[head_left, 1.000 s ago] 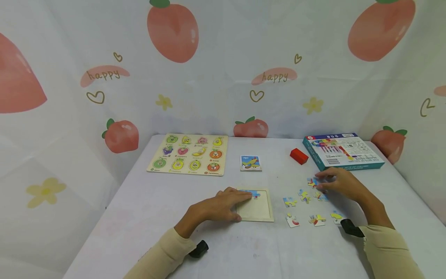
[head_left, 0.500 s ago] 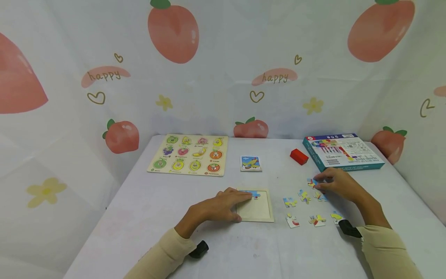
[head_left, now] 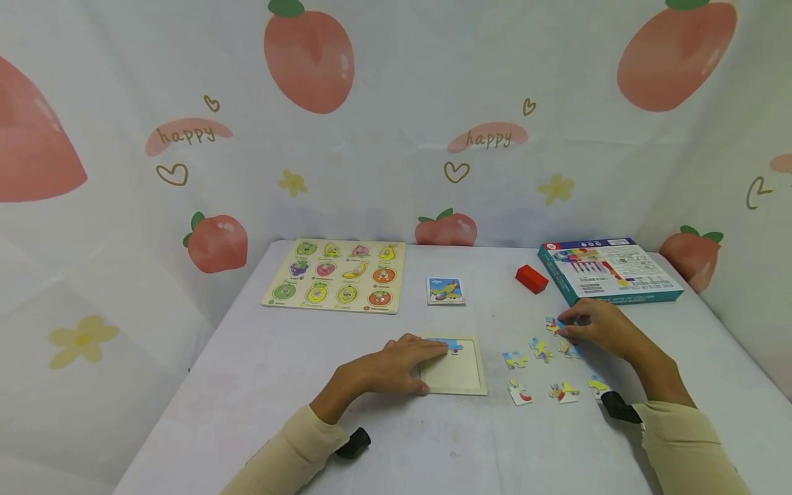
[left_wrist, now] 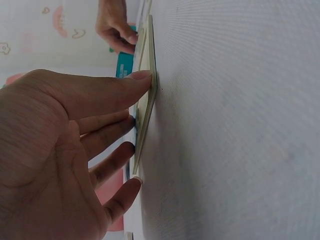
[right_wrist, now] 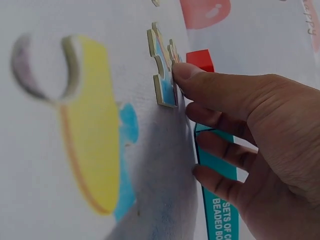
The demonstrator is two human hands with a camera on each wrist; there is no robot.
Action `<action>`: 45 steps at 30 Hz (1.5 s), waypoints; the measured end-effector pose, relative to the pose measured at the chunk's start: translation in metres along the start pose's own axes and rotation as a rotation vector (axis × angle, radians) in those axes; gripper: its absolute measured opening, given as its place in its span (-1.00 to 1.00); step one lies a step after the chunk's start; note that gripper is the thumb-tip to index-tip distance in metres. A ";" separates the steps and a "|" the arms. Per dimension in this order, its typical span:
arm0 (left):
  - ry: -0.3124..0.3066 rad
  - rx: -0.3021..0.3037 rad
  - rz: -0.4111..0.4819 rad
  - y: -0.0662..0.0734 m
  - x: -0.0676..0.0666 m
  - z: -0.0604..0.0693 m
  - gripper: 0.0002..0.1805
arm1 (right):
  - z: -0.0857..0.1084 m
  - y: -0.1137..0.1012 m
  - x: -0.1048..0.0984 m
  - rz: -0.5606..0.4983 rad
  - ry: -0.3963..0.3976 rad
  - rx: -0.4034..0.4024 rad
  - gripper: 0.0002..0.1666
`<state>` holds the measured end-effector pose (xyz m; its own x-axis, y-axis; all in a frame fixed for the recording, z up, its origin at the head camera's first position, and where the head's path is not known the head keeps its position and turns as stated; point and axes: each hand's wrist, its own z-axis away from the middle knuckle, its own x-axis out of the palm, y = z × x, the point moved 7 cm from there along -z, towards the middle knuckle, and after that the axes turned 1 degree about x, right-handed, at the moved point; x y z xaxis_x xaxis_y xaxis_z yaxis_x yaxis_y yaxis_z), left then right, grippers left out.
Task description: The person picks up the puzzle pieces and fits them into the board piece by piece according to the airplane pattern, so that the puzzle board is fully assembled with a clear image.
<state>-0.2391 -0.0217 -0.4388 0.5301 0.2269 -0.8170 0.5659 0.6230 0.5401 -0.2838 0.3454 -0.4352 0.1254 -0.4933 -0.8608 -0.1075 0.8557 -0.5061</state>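
Note:
My left hand [head_left: 399,361] rests on the left side of a shallow wooden puzzle tray [head_left: 454,378]. Its fingers reach over the upper part, and in the left wrist view the thumb [left_wrist: 125,90] touches the tray's edge. A blue puzzle piece [head_left: 456,345] lies at the top of the tray, partly under those fingers. On the right, my right hand [head_left: 603,326] pinches the farthest loose puzzle piece [head_left: 552,324] by its right side, thumb and index finger close together. In the right wrist view the thumb [right_wrist: 192,72] hides most of that piece.
Several loose jigsaw pieces [head_left: 563,392] lie right of the tray. Behind stand a small airplane picture card [head_left: 445,291], a red block [head_left: 531,279] and a flat teal-edged box [head_left: 612,271]. A fruit board [head_left: 334,275] lies back left.
My right hand has shifted slightly left, its thumb and index finger coming closer together at the far puzzle piece. The left hand stays on the tray.

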 end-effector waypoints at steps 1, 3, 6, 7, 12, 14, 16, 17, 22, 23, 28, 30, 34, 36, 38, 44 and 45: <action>0.000 0.001 -0.002 0.000 0.000 0.000 -0.17 | 0.000 0.000 0.000 0.005 0.002 0.000 -0.53; 0.001 0.002 -0.002 0.001 -0.001 0.000 -0.17 | 0.000 0.000 -0.001 0.011 0.002 0.000 -0.52; 0.002 0.000 0.001 0.001 -0.001 0.001 -0.17 | 0.000 -0.001 -0.001 0.012 -0.006 0.008 -0.49; 0.002 0.000 0.002 0.001 -0.001 0.001 -0.17 | 0.000 -0.002 -0.001 0.013 -0.009 0.012 -0.48; 0.007 0.004 -0.001 0.001 0.000 0.000 -0.17 | 0.001 -0.004 -0.001 0.017 -0.025 0.026 -0.45; 0.009 0.006 -0.004 0.001 0.000 -0.001 -0.17 | 0.002 -0.005 -0.001 0.021 -0.031 0.031 -0.45; 0.008 0.004 -0.002 0.001 0.001 -0.001 -0.16 | 0.002 -0.006 -0.001 0.025 -0.035 0.032 -0.45; 0.008 0.004 -0.003 0.001 0.001 -0.001 -0.16 | 0.002 -0.006 -0.001 0.027 -0.035 0.033 -0.44; 0.005 0.006 -0.007 0.001 0.001 -0.002 -0.16 | 0.002 -0.005 -0.001 0.031 -0.039 0.041 -0.40; 0.006 0.007 -0.008 0.001 0.001 -0.002 -0.16 | 0.002 -0.005 -0.001 0.033 -0.036 0.042 -0.40; 0.006 0.008 -0.012 0.002 0.001 -0.001 -0.17 | 0.001 -0.012 -0.004 0.034 -0.021 0.034 -0.43; 0.005 0.009 -0.012 0.002 0.000 -0.001 -0.17 | 0.001 -0.017 -0.005 0.035 -0.012 0.019 -0.45; 0.005 0.009 -0.011 0.002 0.000 -0.001 -0.17 | -0.001 -0.027 -0.004 0.027 0.001 -0.025 -0.47; 0.006 0.008 -0.012 0.002 -0.001 0.000 -0.17 | -0.002 -0.031 -0.002 0.016 0.010 -0.054 -0.50; 0.006 0.007 -0.012 0.002 -0.001 0.000 -0.17 | -0.003 -0.036 0.000 0.008 0.022 -0.080 -0.54; 0.006 0.007 -0.003 0.001 0.000 0.000 -0.17 | -0.007 -0.052 0.009 -0.007 0.039 -0.151 -0.65; 0.007 0.007 -0.003 0.001 0.000 0.000 -0.17 | -0.008 -0.056 0.011 -0.005 0.037 -0.162 -0.66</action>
<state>-0.2383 -0.0211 -0.4381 0.5240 0.2301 -0.8200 0.5716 0.6187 0.5390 -0.2839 0.2911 -0.4171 0.0905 -0.5054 -0.8581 -0.2650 0.8184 -0.5099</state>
